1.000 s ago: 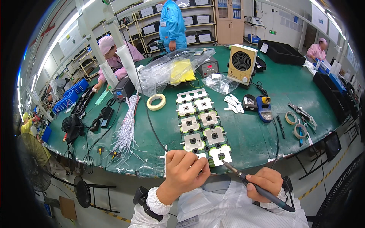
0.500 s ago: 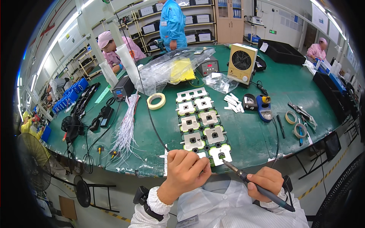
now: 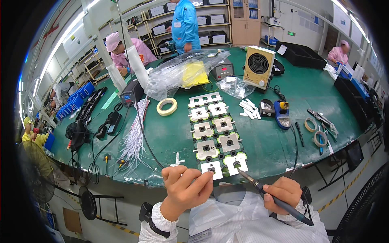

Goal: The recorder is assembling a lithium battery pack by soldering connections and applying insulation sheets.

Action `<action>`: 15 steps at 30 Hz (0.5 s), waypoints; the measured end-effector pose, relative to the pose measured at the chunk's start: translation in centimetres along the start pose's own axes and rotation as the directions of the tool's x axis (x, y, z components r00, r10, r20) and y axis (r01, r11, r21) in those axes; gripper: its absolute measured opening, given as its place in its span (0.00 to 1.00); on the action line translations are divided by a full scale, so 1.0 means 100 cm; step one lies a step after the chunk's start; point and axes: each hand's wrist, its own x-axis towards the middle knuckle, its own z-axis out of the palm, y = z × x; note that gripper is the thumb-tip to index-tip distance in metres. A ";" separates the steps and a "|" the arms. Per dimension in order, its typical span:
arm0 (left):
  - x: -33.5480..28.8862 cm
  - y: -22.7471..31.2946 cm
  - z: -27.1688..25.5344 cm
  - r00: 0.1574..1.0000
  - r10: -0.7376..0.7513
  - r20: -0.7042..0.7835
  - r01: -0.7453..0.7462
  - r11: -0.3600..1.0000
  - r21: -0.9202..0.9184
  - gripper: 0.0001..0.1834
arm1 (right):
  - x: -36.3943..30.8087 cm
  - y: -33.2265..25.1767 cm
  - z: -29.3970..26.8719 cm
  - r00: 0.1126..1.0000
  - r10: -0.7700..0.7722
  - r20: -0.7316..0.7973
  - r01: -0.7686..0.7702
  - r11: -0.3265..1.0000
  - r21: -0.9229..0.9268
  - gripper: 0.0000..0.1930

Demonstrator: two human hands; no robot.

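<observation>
Two hands work a white-tabbed panel strip (image 3: 219, 133) on the green bench (image 3: 170, 133): left hand (image 3: 187, 189) pinching its near tab, right hand (image 3: 285, 194) gripping a black soldering iron (image 3: 267, 192).

The worktop (image 3: 170, 133) beyond both hands is dark green. The 2 rows of plates (image 3: 214, 133) ahead of the hands are white with pale green edges. The soldering iron (image 3: 279, 200) in the right hand (image 3: 283, 194) has a dark blue-grey handle. Beyond the plates lies a yellow sheet (image 3: 194, 73) under clear plastic.
</observation>
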 end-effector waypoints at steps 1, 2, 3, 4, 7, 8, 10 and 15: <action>-0.001 0.000 0.001 1.000 -0.006 -0.001 0.006 1.000 -0.010 0.11 | 0.001 0.000 0.000 1.000 0.000 0.003 0.000 1.000 -0.004 0.10; -0.002 0.000 0.001 1.000 -0.011 -0.002 0.011 1.000 -0.020 0.11 | 0.001 0.000 0.001 1.000 -0.001 0.005 0.001 1.000 -0.003 0.10; -0.002 0.000 0.002 1.000 -0.011 -0.004 0.011 1.000 -0.020 0.11 | 0.001 0.000 0.001 1.000 0.000 -0.001 0.000 1.000 -0.004 0.09; -0.003 -0.001 0.002 1.000 -0.016 0.000 0.016 0.999 -0.036 0.11 | 0.001 0.000 0.001 1.000 0.001 -0.006 -0.001 1.000 -0.005 0.09; -0.003 0.001 0.005 1.000 -0.022 0.004 0.022 0.997 -0.068 0.12 | 0.000 0.000 0.003 1.000 -0.004 -0.027 0.004 1.000 0.002 0.09; -0.002 0.002 0.006 1.000 -0.023 0.004 0.023 0.996 -0.086 0.12 | 0.000 0.000 0.003 1.000 -0.005 -0.026 0.005 1.000 0.003 0.09; -0.002 0.003 0.008 1.000 -0.022 0.009 0.022 0.995 -0.099 0.13 | 0.000 0.000 0.002 0.999 -0.008 -0.049 0.008 1.000 -0.002 0.09; -0.001 0.004 0.014 1.000 -0.013 0.017 0.015 0.993 -0.119 0.13 | -0.002 0.001 0.003 0.997 -0.017 -0.079 0.016 1.000 -0.009 0.08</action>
